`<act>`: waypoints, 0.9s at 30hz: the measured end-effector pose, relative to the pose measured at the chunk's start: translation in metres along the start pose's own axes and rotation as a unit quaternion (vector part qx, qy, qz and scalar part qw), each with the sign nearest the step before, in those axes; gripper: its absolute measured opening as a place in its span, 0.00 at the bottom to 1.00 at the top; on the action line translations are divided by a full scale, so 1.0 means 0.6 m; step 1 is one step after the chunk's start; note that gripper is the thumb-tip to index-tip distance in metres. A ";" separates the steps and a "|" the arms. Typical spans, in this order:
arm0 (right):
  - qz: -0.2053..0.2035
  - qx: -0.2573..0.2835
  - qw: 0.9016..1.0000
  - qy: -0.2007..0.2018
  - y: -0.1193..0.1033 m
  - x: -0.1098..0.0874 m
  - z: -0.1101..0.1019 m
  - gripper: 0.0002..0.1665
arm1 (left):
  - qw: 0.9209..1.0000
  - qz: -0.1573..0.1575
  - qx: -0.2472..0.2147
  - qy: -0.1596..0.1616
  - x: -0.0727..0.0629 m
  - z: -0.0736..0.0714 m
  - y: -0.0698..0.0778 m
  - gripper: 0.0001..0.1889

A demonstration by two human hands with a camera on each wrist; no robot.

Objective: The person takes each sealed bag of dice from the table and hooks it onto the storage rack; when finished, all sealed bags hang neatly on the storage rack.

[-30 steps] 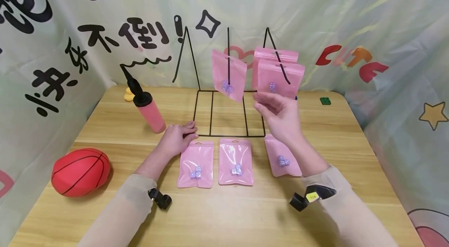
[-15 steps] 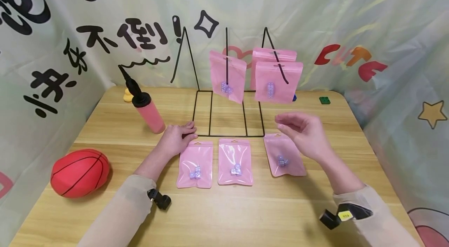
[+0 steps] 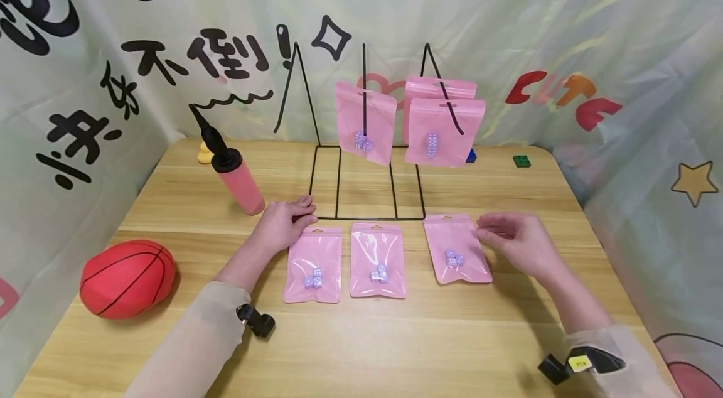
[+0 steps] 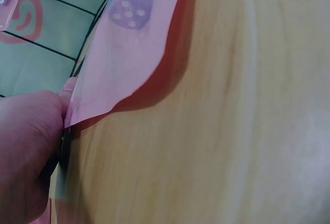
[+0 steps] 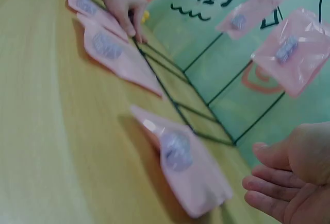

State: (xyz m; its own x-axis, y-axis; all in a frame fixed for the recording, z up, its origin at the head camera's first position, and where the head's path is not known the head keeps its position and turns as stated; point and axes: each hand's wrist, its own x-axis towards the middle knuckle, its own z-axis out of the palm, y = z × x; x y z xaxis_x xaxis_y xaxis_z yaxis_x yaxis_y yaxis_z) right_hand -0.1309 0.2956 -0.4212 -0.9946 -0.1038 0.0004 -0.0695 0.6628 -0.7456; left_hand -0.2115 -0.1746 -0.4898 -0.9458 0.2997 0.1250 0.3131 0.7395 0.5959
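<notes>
My left hand [image 3: 282, 222] grips the front left corner of a black wire display rack [image 3: 367, 219] with thumb and fingers. Three pink zip bags of dice hang from the rack: one pink bag [image 3: 375, 128] on the middle hook, two on the right hook, the front bag [image 3: 446, 140] covering part of the other. On the table lie a left bag [image 3: 313, 266], a middle bag [image 3: 377, 263] and a right bag [image 3: 456, 250]. Beside the right bag's upper right edge is my right hand [image 3: 519, 241], holding nothing; the right wrist view shows its fingers loosely extended.
A pink pump bottle [image 3: 243, 184] with a black top stands left of the rack. Farther left sits a red basketball-patterned object [image 3: 128, 279]. A yellow toy [image 3: 205, 153], a blue piece [image 3: 471, 155] and a green block [image 3: 521, 161] lie along the back of the wooden table [image 3: 395, 348].
My right hand has moved from the front hanging bag on the right hook down and right to beside the right table bag. My left hand stays on the rack corner.
</notes>
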 end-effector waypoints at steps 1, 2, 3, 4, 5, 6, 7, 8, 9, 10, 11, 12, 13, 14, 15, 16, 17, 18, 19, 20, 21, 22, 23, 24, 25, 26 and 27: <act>0.013 -0.005 1.000 -0.001 0.005 -0.002 0.000 0.20 | 1.000 -0.002 0.000 0.000 0.000 0.000 0.000 0.16; 0.027 -0.008 1.000 -0.002 0.010 -0.004 0.001 0.20 | 1.000 -0.002 0.000 -0.001 0.000 0.000 0.000 0.16; 0.039 -0.010 0.999 -0.004 0.014 -0.005 0.002 0.21 | 1.000 -0.003 0.000 -0.002 0.000 0.000 0.000 0.16; 0.050 -0.012 0.999 -0.005 0.018 -0.007 0.003 0.21 | 1.000 -0.004 -0.001 -0.002 0.000 0.000 0.000 0.16; 0.059 -0.013 0.998 -0.007 0.021 -0.008 0.003 0.21 | 1.000 -0.004 -0.001 -0.002 -0.001 -0.001 0.000 0.16; 0.068 -0.011 0.998 -0.008 0.024 -0.008 0.003 0.22 | 1.000 -0.005 0.000 -0.002 -0.001 -0.001 0.001 0.17; 0.076 -0.009 0.997 -0.010 0.026 -0.009 0.003 0.22 | 1.000 -0.005 0.000 -0.001 -0.001 -0.001 0.001 0.17; 0.085 -0.005 0.996 -0.013 0.028 -0.009 0.003 0.23 | 1.000 -0.005 0.002 0.000 -0.001 -0.001 0.000 0.17; 0.093 -0.001 0.996 -0.017 0.029 -0.009 0.003 0.23 | 1.000 -0.005 0.001 0.000 -0.001 -0.001 0.000 0.17; 0.102 0.004 0.995 -0.024 0.030 -0.009 0.002 0.24 | 1.000 -0.005 0.002 0.001 -0.001 -0.001 0.000 0.17; 0.113 0.010 0.993 -0.031 0.031 -0.008 0.001 0.24 | 1.000 -0.005 0.003 0.000 -0.001 -0.001 0.000 0.17; 0.125 0.016 0.991 -0.039 0.032 -0.008 0.001 0.25 | 1.000 -0.006 0.004 0.000 -0.001 0.000 0.000 0.17; 0.136 0.021 0.989 -0.048 0.033 -0.007 0.001 0.25 | 1.000 -0.007 0.005 -0.001 -0.001 0.000 -0.001 0.17; 0.146 0.027 0.987 -0.057 0.033 -0.006 0.000 0.26 | 1.000 -0.007 0.005 -0.002 -0.001 0.000 -0.001 0.17; 0.152 0.033 0.986 -0.065 0.034 -0.005 0.000 0.26 | 1.000 -0.007 0.006 -0.003 -0.001 -0.001 -0.001 0.17; 0.157 0.039 0.984 -0.072 0.034 -0.004 0.001 0.27 | 1.000 -0.007 0.007 -0.003 -0.001 -0.001 -0.001 0.17; 0.163 0.045 0.983 -0.076 0.035 -0.003 0.002 0.27 | 1.000 -0.006 0.007 -0.003 -0.001 -0.001 -0.001 0.17; 0.165 0.049 0.982 -0.079 0.035 -0.002 0.003 0.28 | 1.000 -0.005 0.007 -0.002 -0.001 -0.002 0.000 0.17; 0.166 0.054 0.981 -0.080 0.036 -0.001 0.004 0.29 | 1.000 -0.004 0.007 -0.002 -0.001 -0.002 0.000 0.17; 0.167 0.056 0.981 -0.081 0.036 0.000 0.005 0.30 | 1.000 -0.003 0.006 -0.001 -0.001 -0.002 0.000 0.17; 0.169 0.060 0.981 -0.080 0.037 0.001 0.006 0.30 | 1.000 -0.003 0.004 -0.001 -0.001 -0.002 0.000 0.17; 0.172 0.062 0.980 -0.080 0.036 0.001 0.007 0.30 | 1.000 -0.005 0.003 -0.002 -0.001 -0.003 0.000 0.17; 0.173 0.063 0.980 -0.080 0.037 0.002 0.009 0.30 | 1.000 -0.006 0.001 -0.002 -0.001 -0.003 0.000 0.17; 0.174 0.065 0.979 -0.081 0.037 0.003 0.010 0.31 | 1.000 -0.006 0.000 -0.003 -0.001 -0.003 0.000 0.17; 0.175 0.065 0.979 -0.082 0.037 0.004 0.011 0.30 | 1.000 -0.008 -0.001 -0.004 0.000 -0.003 0.000 0.17; 0.174 0.066 0.979 -0.084 0.036 0.005 0.012 0.30 | 1.000 -0.009 -0.001 -0.005 0.000 -0.003 0.000 0.17; 0.172 0.070 0.979 -0.087 0.036 0.006 0.013 0.30 | 1.000 -0.009 0.001 -0.005 0.000 -0.003 -0.001 0.18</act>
State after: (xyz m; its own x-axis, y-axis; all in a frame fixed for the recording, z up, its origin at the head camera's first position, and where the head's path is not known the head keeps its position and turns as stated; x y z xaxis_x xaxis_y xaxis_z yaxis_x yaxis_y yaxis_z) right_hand -0.1352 0.3038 -0.4426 -0.9281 -0.0247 -0.3715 0.2912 0.5736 -0.7656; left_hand -0.2117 -0.1761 -0.4889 -0.9506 0.2916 0.1066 0.2957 0.7456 0.5972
